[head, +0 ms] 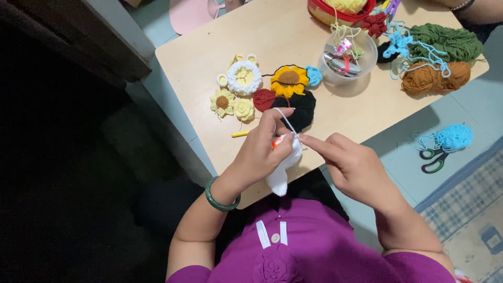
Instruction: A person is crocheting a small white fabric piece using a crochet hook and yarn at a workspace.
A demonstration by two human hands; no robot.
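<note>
My left hand (257, 154), with a green bangle on the wrist, is shut on a small white crochet piece (283, 167) at the near edge of the pale wooden table (199, 57). A white yarn strand (285, 118) loops over its raised index finger. A thin tool shows an orange part (275, 142) between the fingers and a yellow end (240, 134) to the left of the hand. My right hand (356, 167) reaches in from the right, and its fingertips pinch the top of the white piece.
Crocheted flowers lie on the table: a sunflower (288, 79), a white ring (244, 77), cream blooms (222, 102) and a black piece (303, 109). Farther back are a clear bowl (350, 56), a red basket (340, 13), and green (450, 42) and brown yarn (432, 77). Green scissors (434, 160) and blue yarn (453, 137) lie on the floor. Another person's arm (474, 8) is at the top right.
</note>
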